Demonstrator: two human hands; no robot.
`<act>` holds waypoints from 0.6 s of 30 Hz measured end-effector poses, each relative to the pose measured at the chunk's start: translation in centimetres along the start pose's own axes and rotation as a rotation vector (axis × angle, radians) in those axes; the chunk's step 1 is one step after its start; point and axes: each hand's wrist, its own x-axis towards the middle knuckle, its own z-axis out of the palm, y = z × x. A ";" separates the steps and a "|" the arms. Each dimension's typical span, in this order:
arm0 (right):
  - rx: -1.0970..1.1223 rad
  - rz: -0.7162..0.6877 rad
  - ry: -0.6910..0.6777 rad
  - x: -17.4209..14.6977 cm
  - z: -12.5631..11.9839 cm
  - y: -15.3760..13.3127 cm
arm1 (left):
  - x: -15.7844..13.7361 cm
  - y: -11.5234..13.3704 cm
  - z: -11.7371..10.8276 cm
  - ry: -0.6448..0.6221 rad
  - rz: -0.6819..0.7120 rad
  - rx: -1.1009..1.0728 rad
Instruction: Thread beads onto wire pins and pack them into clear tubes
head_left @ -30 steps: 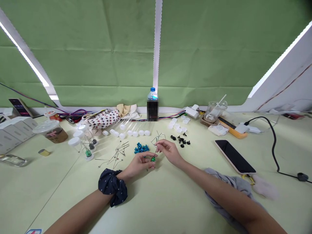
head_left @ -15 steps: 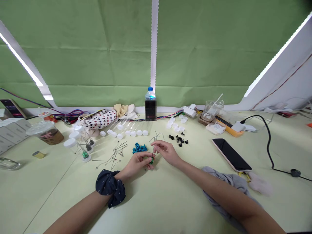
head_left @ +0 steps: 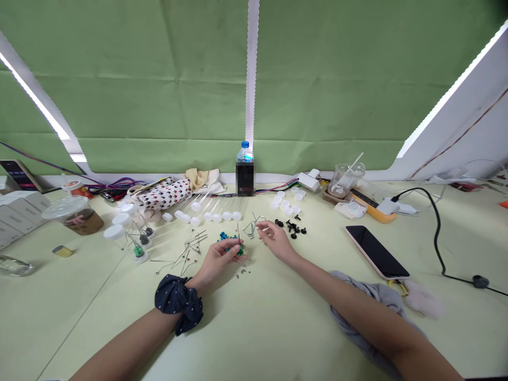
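Observation:
My left hand [head_left: 220,257] is closed on a small green part [head_left: 240,250], from which a thin metal rod [head_left: 238,231] stands up. To its right, my right hand [head_left: 278,241] hovers with loosely curled fingers apart, seemingly holding nothing. Close to those fingertips lie several bent metal wires [head_left: 251,229]. Blue metal parts [head_left: 225,236] are partly hidden behind my left hand. A few tiny grey pieces [head_left: 243,271] lie just below it. Farther left is a scatter of thin rods with ringed ends [head_left: 186,257].
Black knob-like parts [head_left: 293,227] and white caps [head_left: 286,203] lie right of centre. Capped clear tubes [head_left: 216,209] and a bottle [head_left: 245,153] are at the back. Left stand assembled capped pieces [head_left: 138,254] and a drink cup [head_left: 81,219]. A phone [head_left: 377,251] lies right.
My right hand has let go of the thin rod and moved right, away from my left hand. My left hand has shifted slightly left and up with the green part, uncovering the tiny grey pieces.

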 end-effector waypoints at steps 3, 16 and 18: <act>-0.167 -0.030 -0.013 0.4 -0.4 1.2 | 0.0 0.0 -0.1 0.040 0.016 -0.012; -0.726 -0.235 -0.205 -0.3 0.6 0.5 | 0.2 0.2 0.0 0.128 0.030 -0.039; -0.738 -0.220 -0.209 -0.4 0.5 0.4 | 0.2 0.2 -0.1 0.130 0.034 -0.040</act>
